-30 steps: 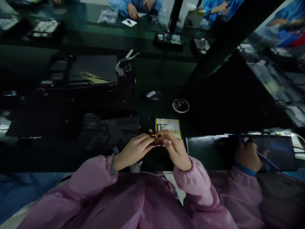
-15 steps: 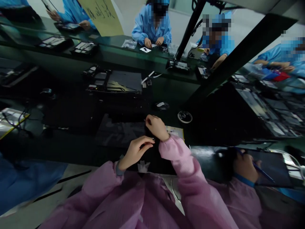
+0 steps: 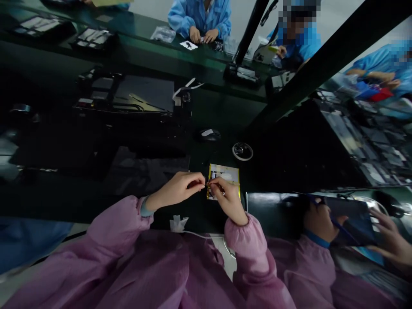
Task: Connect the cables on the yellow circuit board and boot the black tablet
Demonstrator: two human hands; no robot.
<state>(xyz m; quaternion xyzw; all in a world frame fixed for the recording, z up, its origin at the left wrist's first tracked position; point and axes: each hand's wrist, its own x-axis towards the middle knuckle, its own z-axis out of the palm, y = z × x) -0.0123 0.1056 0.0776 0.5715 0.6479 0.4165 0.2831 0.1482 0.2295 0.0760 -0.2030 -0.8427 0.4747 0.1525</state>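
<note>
A tiny part (image 3: 208, 184) is pinched by left hand (image 3: 175, 189) and right hand (image 3: 228, 198) above the panel (image 3: 231, 174), while pale pieces (image 3: 90, 37) are held in black trays (image 3: 112, 42).

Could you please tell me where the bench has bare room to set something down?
The bench looks bare beyond the mouse, between the grey-panelled device and the slanting black beam. It is crowded at the yellow-edged pack, where the left hand and right hand pinch a small orange part.
</note>
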